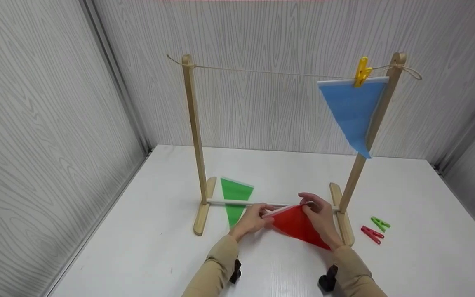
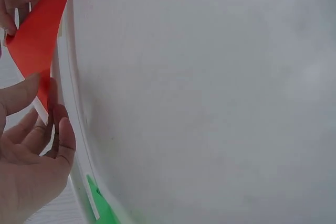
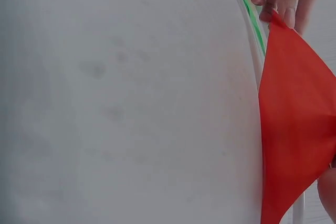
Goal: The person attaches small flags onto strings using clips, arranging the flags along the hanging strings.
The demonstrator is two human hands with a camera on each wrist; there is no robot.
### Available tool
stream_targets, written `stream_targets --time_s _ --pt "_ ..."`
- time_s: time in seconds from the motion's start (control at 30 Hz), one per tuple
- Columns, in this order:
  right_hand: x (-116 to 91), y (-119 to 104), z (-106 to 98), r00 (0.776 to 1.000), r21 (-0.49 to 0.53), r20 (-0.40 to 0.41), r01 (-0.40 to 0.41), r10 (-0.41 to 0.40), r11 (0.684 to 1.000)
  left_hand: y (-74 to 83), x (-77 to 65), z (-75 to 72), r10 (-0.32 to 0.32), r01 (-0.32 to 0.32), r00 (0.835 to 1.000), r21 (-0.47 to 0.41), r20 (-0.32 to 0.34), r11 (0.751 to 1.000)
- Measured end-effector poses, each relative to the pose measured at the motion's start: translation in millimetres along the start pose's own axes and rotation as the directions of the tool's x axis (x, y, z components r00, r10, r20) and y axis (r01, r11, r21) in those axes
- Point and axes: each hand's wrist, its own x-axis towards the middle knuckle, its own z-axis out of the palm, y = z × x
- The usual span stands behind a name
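A red triangular flag (image 1: 295, 225) with a white top edge is stretched between both hands, low over the table in front of the stand's white crossbar. Its left corner is pinched by the left hand (image 1: 254, 218), thumb against fingers. The right hand (image 1: 320, 214) pinches the white edge near the other corner, some fingers lifted. In the left wrist view the flag (image 2: 39, 35) slopes down to the left hand (image 2: 37, 166). Most of the right hand (image 3: 328, 190) falls outside the right wrist view. A green flag (image 1: 235, 192) lies on the table, passing under the crossbar.
A wooden stand with a left post (image 1: 195, 128) and a right post carries a string (image 1: 262, 72). A yellow clothespin (image 1: 362, 72) clips a blue flag (image 1: 353, 109) to it at the right. Green (image 1: 380, 224) and red (image 1: 372, 234) clothespins lie on the table to the right.
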Motion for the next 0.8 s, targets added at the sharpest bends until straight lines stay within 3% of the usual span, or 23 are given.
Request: stream_targets --time_s 0.2,0.43,0.8 --pt "0.6 1.2 -0.7 1.000 0.017 0.001 0.007 -0.007 1.000 -0.7 2.1 0.4 -0.003 -0.002 0.996 -0.064 -0.087 0.998" --pt "2.1 1.9 -1.7 1.000 0.035 -0.011 0.008 -0.008 0.999 -0.5 1.6 1.3 -0.091 0.065 0.983 -0.161 -0.160 0.985" --pt "0.2 1.6 -1.9 1.000 0.050 -0.013 -0.020 0.020 0.999 2.3 -2.6 0.5 -0.170 0.091 0.966 -0.360 -0.196 0.928"
